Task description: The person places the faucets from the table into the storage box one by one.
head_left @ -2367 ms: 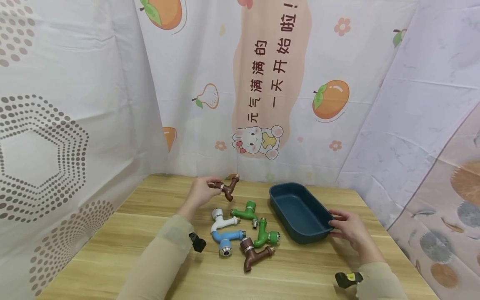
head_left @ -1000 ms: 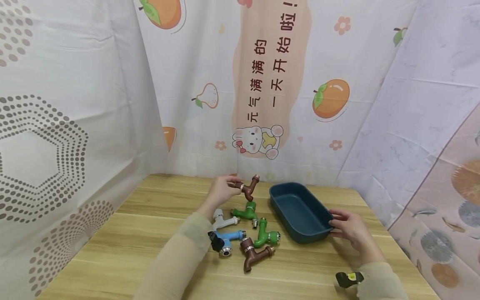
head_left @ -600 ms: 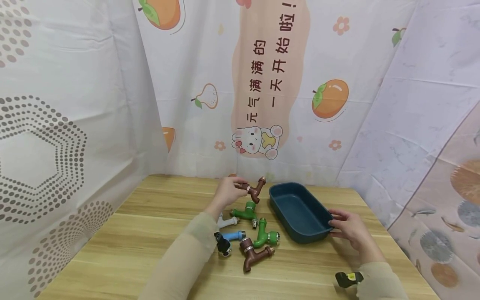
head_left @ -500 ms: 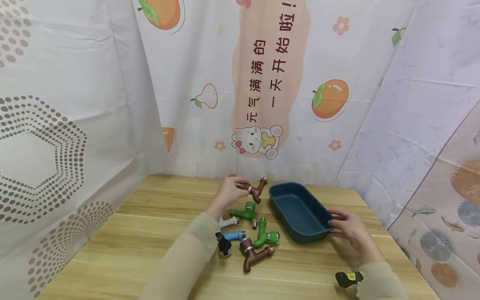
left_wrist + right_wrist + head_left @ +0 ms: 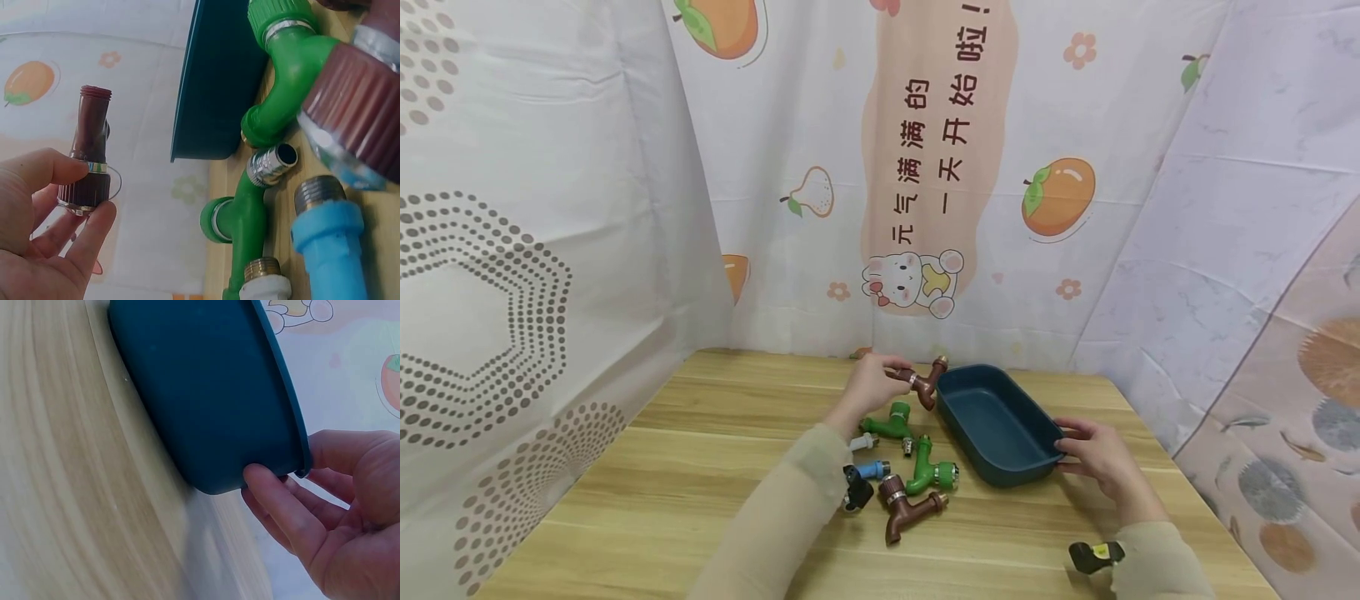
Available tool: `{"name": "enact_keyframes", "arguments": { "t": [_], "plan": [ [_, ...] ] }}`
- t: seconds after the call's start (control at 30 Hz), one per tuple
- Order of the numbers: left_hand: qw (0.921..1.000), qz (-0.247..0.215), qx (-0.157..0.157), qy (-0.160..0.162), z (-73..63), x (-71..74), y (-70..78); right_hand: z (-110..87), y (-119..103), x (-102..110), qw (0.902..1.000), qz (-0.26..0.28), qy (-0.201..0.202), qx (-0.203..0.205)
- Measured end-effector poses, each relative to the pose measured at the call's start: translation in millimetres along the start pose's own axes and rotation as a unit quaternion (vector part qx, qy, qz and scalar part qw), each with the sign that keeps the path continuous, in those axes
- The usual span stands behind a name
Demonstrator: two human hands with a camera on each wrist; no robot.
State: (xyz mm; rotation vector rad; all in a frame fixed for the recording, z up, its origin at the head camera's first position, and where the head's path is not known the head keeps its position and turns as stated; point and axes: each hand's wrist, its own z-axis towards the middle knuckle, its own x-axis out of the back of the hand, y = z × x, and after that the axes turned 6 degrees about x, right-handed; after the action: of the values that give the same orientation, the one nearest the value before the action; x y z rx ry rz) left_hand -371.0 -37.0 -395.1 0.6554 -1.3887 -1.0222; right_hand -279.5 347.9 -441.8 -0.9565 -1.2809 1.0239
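Behind, printed cloth (image 5: 775, 275); below held tap (image 5: 927, 387), wooden table (image 5: 655, 483)

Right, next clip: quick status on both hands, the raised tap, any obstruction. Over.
Left hand pinching brown tap by its knob, held up. Right hand gripping dark blue basin at the rim. Apparently nothing between tap and basin.

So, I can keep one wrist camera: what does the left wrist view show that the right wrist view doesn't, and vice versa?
Only the left wrist view: the left hand pinching a brown, ribbed-knob tap, plus two green taps, a blue tap, a white tap and a second brown tap.

Only the right wrist view: the right hand holding a dark teal rectangular tub.

Both: that tub, the wooden tabletop and the fruit-printed white cloth.
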Motion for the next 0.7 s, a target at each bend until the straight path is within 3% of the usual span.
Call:
{"name": "enact_keyframes", "arguments": {
  "t": [0.7],
  "plan": [
    [0.9997, -0.009, -0.015, -0.016, 1.2, -34.5, 15.4, -0.7, -2, -1, 0.9999, 0.013, -0.006, 0.008]
  ]
}}
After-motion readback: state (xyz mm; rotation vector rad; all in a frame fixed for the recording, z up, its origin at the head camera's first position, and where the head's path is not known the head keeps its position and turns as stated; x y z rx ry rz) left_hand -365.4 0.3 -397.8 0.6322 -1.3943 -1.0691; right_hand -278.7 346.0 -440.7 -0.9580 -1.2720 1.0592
